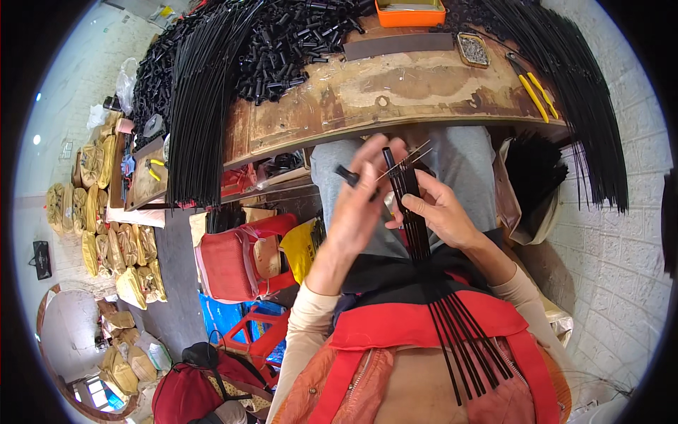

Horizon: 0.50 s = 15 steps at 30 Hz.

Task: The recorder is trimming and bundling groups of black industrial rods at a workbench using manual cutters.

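Note:
My right hand (443,212) is closed around a bundle of thin black rods (415,237). Their lower ends fan out over my red and black apron (431,318). A black cylindrical cap (388,157) shows at the upper end of the bundle, and thin metal wires (417,157) stick out crosswise there. To the left, my left hand (359,201) is smeared by motion, its fingers bent around a short black tubular piece (346,175) that pokes out past them. Both hands are above my lap, in front of the table edge.
The wooden table (339,106) carries a heap of black tubular pieces (282,49), hanging bundles of black rods (201,113), an orange container (409,14), a small tray of metal bits (473,49) and yellow-handled pliers (533,88). A red chair (226,261) stands at left.

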Each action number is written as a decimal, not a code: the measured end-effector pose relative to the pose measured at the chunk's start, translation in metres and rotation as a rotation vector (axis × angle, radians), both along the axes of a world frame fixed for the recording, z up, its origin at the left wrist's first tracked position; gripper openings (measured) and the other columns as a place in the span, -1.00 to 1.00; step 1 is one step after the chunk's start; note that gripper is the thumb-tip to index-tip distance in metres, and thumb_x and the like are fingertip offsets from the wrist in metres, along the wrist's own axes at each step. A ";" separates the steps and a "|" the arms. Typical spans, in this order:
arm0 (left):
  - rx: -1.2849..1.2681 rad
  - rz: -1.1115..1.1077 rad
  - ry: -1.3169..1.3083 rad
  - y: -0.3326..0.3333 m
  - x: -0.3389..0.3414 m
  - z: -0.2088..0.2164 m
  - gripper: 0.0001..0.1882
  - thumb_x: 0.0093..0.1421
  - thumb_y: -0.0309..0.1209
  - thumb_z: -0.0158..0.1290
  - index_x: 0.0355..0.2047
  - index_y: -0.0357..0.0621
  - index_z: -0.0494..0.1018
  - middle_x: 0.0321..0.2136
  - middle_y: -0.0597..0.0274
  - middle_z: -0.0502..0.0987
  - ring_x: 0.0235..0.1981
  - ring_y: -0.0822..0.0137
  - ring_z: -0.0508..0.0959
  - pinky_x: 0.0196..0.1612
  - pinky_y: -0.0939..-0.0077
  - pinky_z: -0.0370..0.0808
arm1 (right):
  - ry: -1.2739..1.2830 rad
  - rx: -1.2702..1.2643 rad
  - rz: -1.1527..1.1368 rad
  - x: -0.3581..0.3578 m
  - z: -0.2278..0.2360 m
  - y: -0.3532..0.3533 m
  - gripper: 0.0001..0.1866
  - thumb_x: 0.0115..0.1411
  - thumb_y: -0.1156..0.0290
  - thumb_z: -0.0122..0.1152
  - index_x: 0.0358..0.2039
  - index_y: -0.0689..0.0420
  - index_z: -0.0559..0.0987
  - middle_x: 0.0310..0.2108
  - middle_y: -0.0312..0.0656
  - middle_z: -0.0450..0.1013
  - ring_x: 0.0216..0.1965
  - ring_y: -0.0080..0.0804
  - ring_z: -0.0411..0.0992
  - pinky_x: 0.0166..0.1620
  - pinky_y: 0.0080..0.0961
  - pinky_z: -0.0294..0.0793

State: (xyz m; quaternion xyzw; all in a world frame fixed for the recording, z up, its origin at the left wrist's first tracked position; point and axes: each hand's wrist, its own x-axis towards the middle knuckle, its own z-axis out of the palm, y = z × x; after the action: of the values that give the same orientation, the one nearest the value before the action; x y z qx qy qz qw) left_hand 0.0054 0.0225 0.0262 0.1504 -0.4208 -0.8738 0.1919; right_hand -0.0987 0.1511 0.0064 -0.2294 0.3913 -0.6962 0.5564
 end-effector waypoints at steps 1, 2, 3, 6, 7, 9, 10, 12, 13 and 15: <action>-0.086 0.056 0.006 -0.012 -0.003 0.010 -0.33 0.30 0.00 -0.06 0.29 -0.08 0.09 0.19 0.05 0.31 0.23 0.25 0.27 0.22 0.29 0.23 | -0.008 -0.007 0.017 -0.001 -0.001 0.001 -0.73 0.31 0.51 -0.01 0.01 0.25 0.33 -0.27 -0.20 0.40 -0.28 -0.49 0.42 -0.08 -0.27 0.59; -0.126 0.128 0.088 -0.018 -0.013 0.020 -0.36 0.31 -0.03 -0.05 0.26 -0.13 0.16 0.20 0.06 0.31 0.23 0.23 0.28 0.22 0.29 0.22 | -0.016 -0.014 0.033 -0.002 -0.002 0.001 -0.73 0.31 0.51 -0.03 0.01 0.23 0.31 -0.28 -0.20 0.39 -0.29 -0.49 0.41 -0.07 -0.24 0.58; -0.252 0.036 0.100 -0.026 -0.022 0.034 -0.37 0.31 -0.03 -0.06 0.24 -0.17 0.18 0.21 0.07 0.30 0.23 0.22 0.28 0.23 0.25 0.22 | -0.013 -0.014 0.038 -0.001 -0.001 0.003 -0.73 0.31 0.51 -0.03 0.01 0.23 0.31 -0.28 -0.20 0.39 -0.29 -0.49 0.41 -0.07 -0.24 0.58; -0.441 -0.279 -0.044 -0.046 -0.039 0.051 -0.40 0.31 -0.06 -0.04 0.19 -0.25 0.25 0.21 0.07 0.31 0.21 0.22 0.30 0.23 0.24 0.23 | 0.031 -0.029 0.073 0.000 -0.001 0.001 -0.76 0.32 0.51 -0.04 -0.01 0.22 0.32 -0.28 -0.20 0.38 -0.29 -0.50 0.41 -0.05 -0.18 0.56; -0.487 -0.521 -0.200 -0.048 -0.043 0.053 -0.43 0.30 -0.09 -0.01 0.15 -0.29 0.31 0.20 0.06 0.32 0.20 0.24 0.32 0.22 0.28 0.24 | 0.047 -0.026 0.069 0.000 -0.002 0.002 -0.75 0.32 0.50 -0.04 0.00 0.21 0.32 -0.28 -0.20 0.38 -0.28 -0.49 0.41 -0.04 -0.19 0.56; -0.364 -0.579 -0.162 -0.052 -0.037 0.033 -0.41 0.25 -0.09 0.07 0.12 -0.29 0.34 0.15 0.01 0.37 0.12 0.25 0.39 0.20 0.32 0.27 | 0.067 -0.033 0.062 0.000 -0.001 0.002 -0.75 0.32 0.50 -0.03 0.00 0.20 0.32 -0.28 -0.20 0.38 -0.28 -0.49 0.41 -0.03 -0.19 0.55; -0.324 -0.584 -0.117 -0.047 -0.030 0.029 -0.39 0.23 -0.08 0.08 0.13 -0.28 0.34 0.13 0.00 0.39 0.10 0.24 0.41 0.21 0.31 0.26 | 0.041 -0.013 0.048 0.001 0.004 0.003 -0.75 0.32 0.50 -0.04 0.00 0.20 0.32 -0.28 -0.20 0.38 -0.28 -0.49 0.41 -0.03 -0.19 0.55; -0.041 -0.461 0.021 -0.039 -0.018 0.022 -0.39 0.20 -0.07 0.12 0.11 -0.26 0.35 0.07 0.00 0.44 0.08 0.23 0.44 0.18 0.32 0.30 | 0.018 0.007 0.032 -0.001 0.005 0.002 -0.75 0.32 0.49 -0.04 0.01 0.20 0.32 -0.28 -0.21 0.38 -0.28 -0.49 0.42 -0.03 -0.18 0.55; -0.079 -0.345 -0.028 -0.040 -0.015 0.022 -0.44 0.19 -0.13 0.15 0.08 -0.25 0.37 0.00 0.04 0.48 0.05 0.25 0.46 0.16 0.34 0.32 | 0.012 0.008 0.036 -0.001 0.003 0.001 -0.74 0.32 0.49 -0.03 0.01 0.20 0.32 -0.28 -0.21 0.38 -0.28 -0.49 0.42 -0.02 -0.19 0.55; -0.217 -0.086 -0.145 -0.042 -0.016 0.018 -0.63 0.16 -0.34 0.21 -0.07 -0.22 0.45 -0.22 0.18 0.58 -0.10 0.35 0.54 0.07 0.42 0.39 | 0.010 0.007 0.051 -0.002 0.003 -0.001 -0.74 0.32 0.49 -0.03 0.01 0.20 0.33 -0.28 -0.22 0.39 -0.28 -0.49 0.42 -0.02 -0.19 0.55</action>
State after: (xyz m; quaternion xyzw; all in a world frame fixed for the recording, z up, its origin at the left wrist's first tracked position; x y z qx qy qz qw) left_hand -0.0109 -0.0200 0.0438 0.1733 -0.5317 -0.8174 0.1386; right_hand -0.1006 0.1501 0.0094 -0.2407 0.3905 -0.6792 0.5730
